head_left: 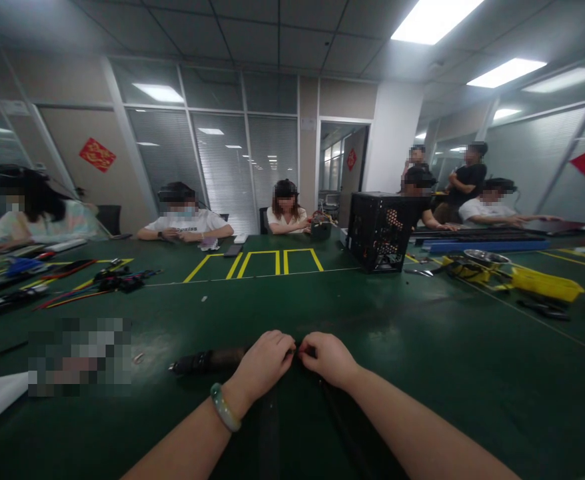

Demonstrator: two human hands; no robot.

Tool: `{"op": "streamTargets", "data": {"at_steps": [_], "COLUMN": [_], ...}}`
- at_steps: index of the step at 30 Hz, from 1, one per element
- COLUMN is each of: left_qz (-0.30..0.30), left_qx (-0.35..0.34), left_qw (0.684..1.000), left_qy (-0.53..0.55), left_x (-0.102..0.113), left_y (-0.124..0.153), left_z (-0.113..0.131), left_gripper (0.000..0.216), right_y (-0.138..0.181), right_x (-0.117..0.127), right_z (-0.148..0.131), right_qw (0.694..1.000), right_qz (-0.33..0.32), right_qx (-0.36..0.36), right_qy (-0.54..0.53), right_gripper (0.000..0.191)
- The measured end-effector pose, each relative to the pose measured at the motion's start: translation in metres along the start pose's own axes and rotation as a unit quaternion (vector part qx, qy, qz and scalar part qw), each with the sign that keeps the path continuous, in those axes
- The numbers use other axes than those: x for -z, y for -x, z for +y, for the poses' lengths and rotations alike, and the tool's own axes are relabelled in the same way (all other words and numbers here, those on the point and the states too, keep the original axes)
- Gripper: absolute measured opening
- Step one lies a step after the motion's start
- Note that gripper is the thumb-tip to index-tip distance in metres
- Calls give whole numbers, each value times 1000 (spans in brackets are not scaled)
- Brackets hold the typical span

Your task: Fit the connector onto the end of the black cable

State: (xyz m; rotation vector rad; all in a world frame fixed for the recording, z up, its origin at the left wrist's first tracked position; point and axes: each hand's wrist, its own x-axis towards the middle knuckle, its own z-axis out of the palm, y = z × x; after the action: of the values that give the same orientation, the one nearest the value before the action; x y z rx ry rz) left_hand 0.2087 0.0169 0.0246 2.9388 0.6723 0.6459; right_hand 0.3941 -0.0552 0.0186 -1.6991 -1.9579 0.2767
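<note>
My left hand [268, 360] and my right hand [331, 359] meet at the middle of the green table, close to its near side. The fingers of both are closed in a pinch, tip facing tip. Something small and dark shows between them, too small to name. Behind my left hand lies a dark electric screwdriver [207, 362], its metal tip facing left; its right end is hidden by that hand. A dark cable [340, 420] runs toward me beside my right forearm. Between my forearms there is a dark flat strip [268, 427].
Beyond my hands stands a black computer case [378, 232]. At right are a yellow tray [547, 285] and blue bars [482, 245]. Bundled cables [122, 275] lie at left, near a white object [0, 397]. Several people sit around the table [397, 313].
</note>
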Motion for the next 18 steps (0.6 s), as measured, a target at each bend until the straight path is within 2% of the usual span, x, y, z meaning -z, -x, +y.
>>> {"op": "streamTargets", "data": {"at_steps": [18], "left_qz": [-20], "left_qx": [-8], "left_qw": [1000], "left_qy": [2], "left_x": [0], "left_y": [-10], "left_z": [-9], "left_gripper": [11], "right_y": [-13], "right_x": [-5], "right_z": [2], "right_qw": [999], "right_qz": [2], "right_qx": [-33], "right_qy": [-8], "right_gripper": [5]}}
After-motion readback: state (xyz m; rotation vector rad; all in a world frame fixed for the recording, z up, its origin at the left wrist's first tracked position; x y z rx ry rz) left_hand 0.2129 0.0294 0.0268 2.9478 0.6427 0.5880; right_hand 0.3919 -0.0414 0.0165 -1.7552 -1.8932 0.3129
